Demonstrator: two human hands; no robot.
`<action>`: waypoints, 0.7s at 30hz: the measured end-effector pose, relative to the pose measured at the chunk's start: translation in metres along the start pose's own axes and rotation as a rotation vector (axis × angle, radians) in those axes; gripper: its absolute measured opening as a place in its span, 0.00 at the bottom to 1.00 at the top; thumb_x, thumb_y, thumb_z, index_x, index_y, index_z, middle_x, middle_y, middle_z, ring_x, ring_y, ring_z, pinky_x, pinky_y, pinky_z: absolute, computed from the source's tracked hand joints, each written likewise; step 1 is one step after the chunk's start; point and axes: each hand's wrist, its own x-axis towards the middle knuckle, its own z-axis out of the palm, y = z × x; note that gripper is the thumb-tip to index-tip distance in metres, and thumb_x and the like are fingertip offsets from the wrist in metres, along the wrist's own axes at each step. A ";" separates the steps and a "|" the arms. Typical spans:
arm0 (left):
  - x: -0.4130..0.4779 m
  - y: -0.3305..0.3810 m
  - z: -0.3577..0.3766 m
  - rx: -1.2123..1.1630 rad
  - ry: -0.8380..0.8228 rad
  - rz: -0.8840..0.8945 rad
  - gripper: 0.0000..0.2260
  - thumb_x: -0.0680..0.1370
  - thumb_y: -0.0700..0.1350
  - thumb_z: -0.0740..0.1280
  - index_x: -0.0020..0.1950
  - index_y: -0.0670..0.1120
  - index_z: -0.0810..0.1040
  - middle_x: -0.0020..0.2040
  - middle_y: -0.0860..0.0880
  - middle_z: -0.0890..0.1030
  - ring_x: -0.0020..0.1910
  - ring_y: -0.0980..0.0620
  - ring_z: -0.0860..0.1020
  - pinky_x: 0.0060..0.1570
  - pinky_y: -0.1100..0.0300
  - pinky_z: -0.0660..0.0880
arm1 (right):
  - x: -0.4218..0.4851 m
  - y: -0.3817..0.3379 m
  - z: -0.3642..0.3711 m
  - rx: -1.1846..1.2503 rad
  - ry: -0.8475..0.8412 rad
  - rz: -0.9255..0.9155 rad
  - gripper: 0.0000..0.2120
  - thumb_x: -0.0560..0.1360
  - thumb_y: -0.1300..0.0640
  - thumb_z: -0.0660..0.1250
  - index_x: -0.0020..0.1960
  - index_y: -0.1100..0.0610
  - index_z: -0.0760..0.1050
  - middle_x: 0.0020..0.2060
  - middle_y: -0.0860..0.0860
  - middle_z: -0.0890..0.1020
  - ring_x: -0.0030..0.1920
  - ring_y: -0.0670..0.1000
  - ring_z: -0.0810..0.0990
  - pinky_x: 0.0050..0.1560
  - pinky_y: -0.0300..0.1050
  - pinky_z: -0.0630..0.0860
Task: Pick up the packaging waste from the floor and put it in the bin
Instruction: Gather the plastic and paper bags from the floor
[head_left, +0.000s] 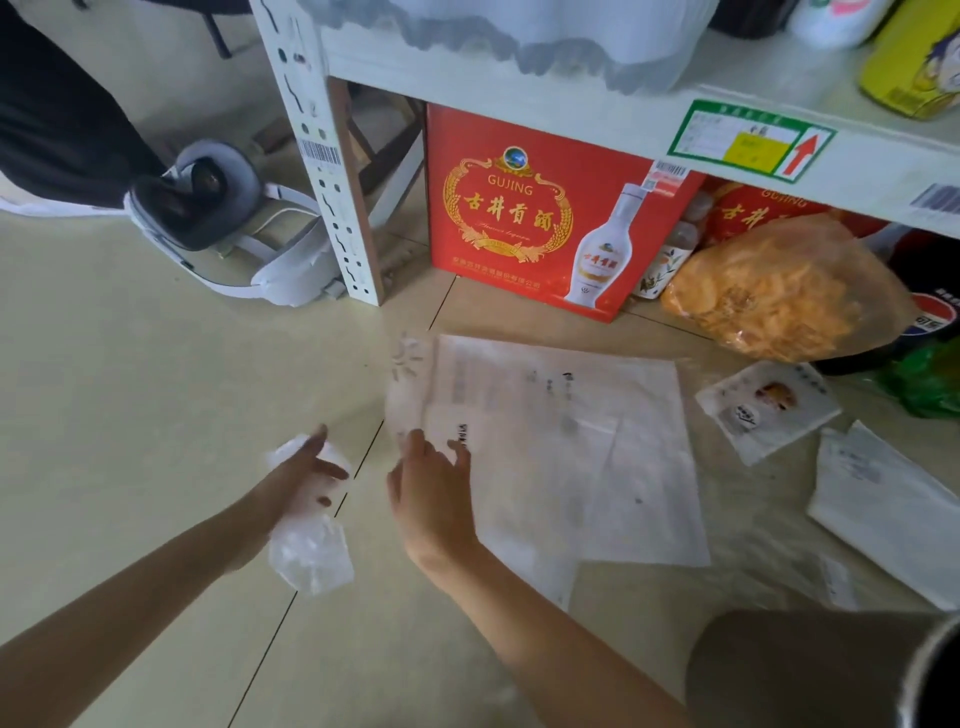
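My left hand (301, 478) holds a crumpled clear plastic wrapper (311, 551) just above the floor. My right hand (431, 493) rests with spread fingers on the left edge of a large clear plastic bag (561, 447) that lies flat on the tiles. A small printed sachet (769, 410) lies to the right of that bag. Another white plastic wrapper (883, 514) lies at the far right. No bin is clearly in view; a dark rounded rim (930, 680) shows at the bottom right corner.
A white metal shelf post (332, 171) stands ahead, with a red liquor box (535, 218) under the shelf. A clear bag of orange snacks (769, 291) and a dark bottle (930, 312) sit at the right. A grey and white headset (223, 223) lies at the left.
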 end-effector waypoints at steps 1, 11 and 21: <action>0.000 0.007 -0.002 -0.049 -0.110 -0.036 0.31 0.73 0.69 0.54 0.47 0.44 0.82 0.46 0.45 0.82 0.44 0.47 0.79 0.44 0.58 0.73 | -0.008 -0.013 -0.003 0.057 0.020 -0.057 0.12 0.80 0.61 0.54 0.62 0.61 0.67 0.51 0.57 0.82 0.53 0.58 0.80 0.76 0.55 0.52; 0.003 0.011 0.008 0.083 0.117 0.202 0.14 0.74 0.30 0.58 0.36 0.45 0.77 0.32 0.43 0.77 0.32 0.47 0.73 0.35 0.58 0.69 | -0.042 -0.008 -0.013 0.286 -0.131 -0.095 0.26 0.75 0.41 0.64 0.68 0.54 0.64 0.71 0.52 0.68 0.72 0.52 0.64 0.76 0.59 0.50; 0.018 -0.029 0.024 0.166 0.128 0.140 0.15 0.75 0.32 0.56 0.38 0.45 0.78 0.30 0.46 0.81 0.33 0.47 0.74 0.34 0.58 0.69 | -0.116 0.060 0.036 -0.194 -0.368 0.238 0.53 0.48 0.29 0.76 0.66 0.58 0.75 0.67 0.64 0.75 0.67 0.60 0.75 0.63 0.59 0.75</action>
